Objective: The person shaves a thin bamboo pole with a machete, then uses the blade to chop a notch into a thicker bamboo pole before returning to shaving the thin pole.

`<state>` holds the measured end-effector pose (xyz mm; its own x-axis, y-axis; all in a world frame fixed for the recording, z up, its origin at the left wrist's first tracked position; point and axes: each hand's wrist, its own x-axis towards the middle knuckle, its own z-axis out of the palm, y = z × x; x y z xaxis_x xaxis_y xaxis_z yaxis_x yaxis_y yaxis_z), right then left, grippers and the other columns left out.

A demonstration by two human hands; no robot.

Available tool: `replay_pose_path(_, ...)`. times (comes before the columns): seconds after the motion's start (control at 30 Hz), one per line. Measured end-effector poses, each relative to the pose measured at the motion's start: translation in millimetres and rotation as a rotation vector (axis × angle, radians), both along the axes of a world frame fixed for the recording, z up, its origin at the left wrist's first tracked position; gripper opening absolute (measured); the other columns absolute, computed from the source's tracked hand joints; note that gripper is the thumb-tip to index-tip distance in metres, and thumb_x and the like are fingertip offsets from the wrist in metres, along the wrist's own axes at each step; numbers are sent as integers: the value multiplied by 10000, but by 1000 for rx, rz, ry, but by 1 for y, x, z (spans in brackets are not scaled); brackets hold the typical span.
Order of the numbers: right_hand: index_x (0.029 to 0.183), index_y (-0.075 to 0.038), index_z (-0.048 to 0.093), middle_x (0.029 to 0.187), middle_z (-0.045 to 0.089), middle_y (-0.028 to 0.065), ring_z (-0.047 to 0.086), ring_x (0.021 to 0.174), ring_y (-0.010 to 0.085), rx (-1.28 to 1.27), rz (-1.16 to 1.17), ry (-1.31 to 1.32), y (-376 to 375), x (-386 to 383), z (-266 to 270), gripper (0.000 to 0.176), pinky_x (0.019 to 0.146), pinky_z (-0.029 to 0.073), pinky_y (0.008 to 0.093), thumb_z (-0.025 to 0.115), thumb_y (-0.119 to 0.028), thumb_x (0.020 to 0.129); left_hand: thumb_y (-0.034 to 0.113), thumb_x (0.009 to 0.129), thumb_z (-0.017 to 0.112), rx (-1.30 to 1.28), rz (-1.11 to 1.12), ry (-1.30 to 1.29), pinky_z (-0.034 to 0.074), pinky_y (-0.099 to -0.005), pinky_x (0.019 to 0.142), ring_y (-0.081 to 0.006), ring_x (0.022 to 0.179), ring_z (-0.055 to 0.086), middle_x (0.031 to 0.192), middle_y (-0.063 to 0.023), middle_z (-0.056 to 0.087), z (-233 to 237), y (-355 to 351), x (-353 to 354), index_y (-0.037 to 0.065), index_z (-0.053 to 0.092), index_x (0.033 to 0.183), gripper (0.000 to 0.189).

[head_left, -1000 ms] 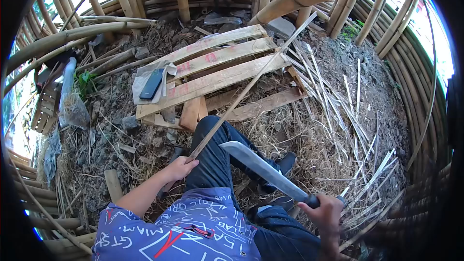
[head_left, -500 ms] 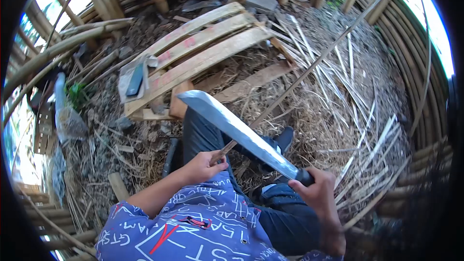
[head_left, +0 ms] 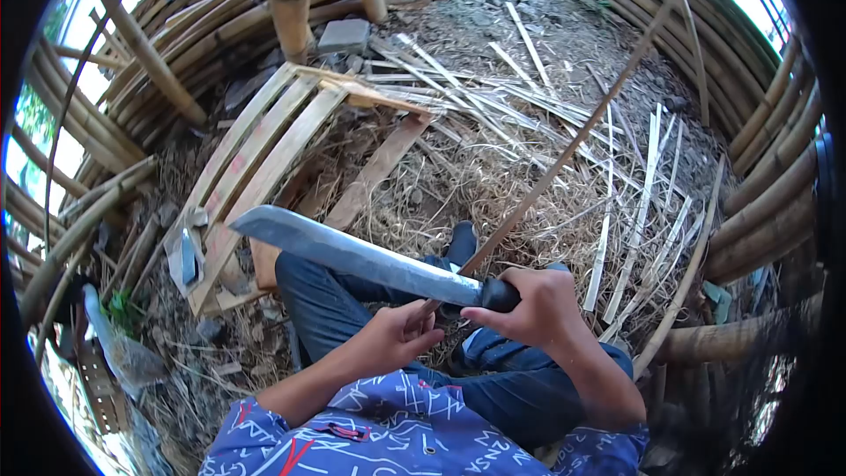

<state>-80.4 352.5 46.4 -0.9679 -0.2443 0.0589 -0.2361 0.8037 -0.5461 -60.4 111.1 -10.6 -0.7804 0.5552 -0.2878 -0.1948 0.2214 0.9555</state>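
Your right hand [head_left: 533,308] grips the machete [head_left: 352,256], your left hand [head_left: 392,337] clasps the bamboo strip [head_left: 573,141]; shirt [head_left: 397,427] lettering illegible.

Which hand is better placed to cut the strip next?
Right, most likely. The right hand grips the machete, whose blade crosses the strip just above the left hand, which only holds the strip's near end.

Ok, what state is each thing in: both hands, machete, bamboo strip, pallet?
machete, blade crossing the bamboo strip near its lower end
bamboo strip, slanting up to the right
left hand, shut on the bamboo strip
right hand, shut on the machete handle
pallet, lying on the ground
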Motion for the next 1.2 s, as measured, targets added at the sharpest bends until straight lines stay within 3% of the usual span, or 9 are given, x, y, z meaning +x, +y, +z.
replay_pose_path(0.27,629,-91,622,525,580,75,595,464,254,22,-128,203,44,-11,-3,561,489,458,363,757,-633,682,138,914,684,-66,-49,-53,299,-208,544,-12,633,360,695,68,413,46,3,-6,57,508,918,193)
replay_pose_path(0.37,620,-88,606,523,574,73,591,465,260,76,-91,343,52,-14,-7,584,481,448,366,744,-651,681,138,914,686,-11,-10,-117,337,-209,572,-16,670,376,736,58,434,49,2,-11,45,498,944,211)
replay_pose_path(0.47,616,-85,577,535,572,85,599,483,259,102,-90,454,56,-13,-9,621,490,457,362,723,-685,677,128,908,693,-170,-103,-32,417,-215,637,-25,731,423,824,46,462,49,-7,-16,24,504,1007,237)
replay_pose_path(0.57,609,-91,569,537,573,84,603,486,256,190,-34,552,62,-20,-6,628,497,465,358,712,-699,679,128,900,702,16,8,-217,472,-232,704,-47,773,479,899,39,475,53,-10,-10,10,508,1081,290)
replay_pose_path(0.63,680,-74,622,595,589,87,609,542,290,225,-27,470,74,-24,-8,617,551,475,388,758,-673,624,136,892,713,-28,8,-289,491,-220,732,-47,814,509,938,25,479,54,-22,-13,0,514,1111,326)
replay_pose_path(0.87,592,-76,544,534,570,76,613,494,248,323,-76,519,99,-42,-24,701,513,490,363,660,-761,689,107,847,762,-181,9,-361,462,-166,741,-14,863,489,970,31,492,59,-45,-14,-13,514,1129,394)
replay_pose_path(0.93,594,-77,541,535,569,73,611,494,244,327,-79,522,107,-42,-24,703,512,489,362,658,-764,688,171,879,733,-210,-18,-319,441,-168,656,-17,774,462,917,29,464,63,-48,-16,-6,517,1071,339)
replay_pose_path(1.17,599,-83,542,503,533,50,588,466,228,395,8,623,123,-45,-31,732,505,483,347,615,-805,692,150,889,712,-275,-151,-447,434,-191,745,-29,856,435,949,38,448,71,-69,-27,20,525,1036,271)
replay_pose_path(1.2,620,-83,570,505,535,52,598,481,224,374,-40,549,132,-45,-38,713,511,485,349,610,-787,717,160,876,726,-279,-117,-371,429,-196,699,-31,796,438,881,49,453,70,-73,-26,37,520,1011,275)
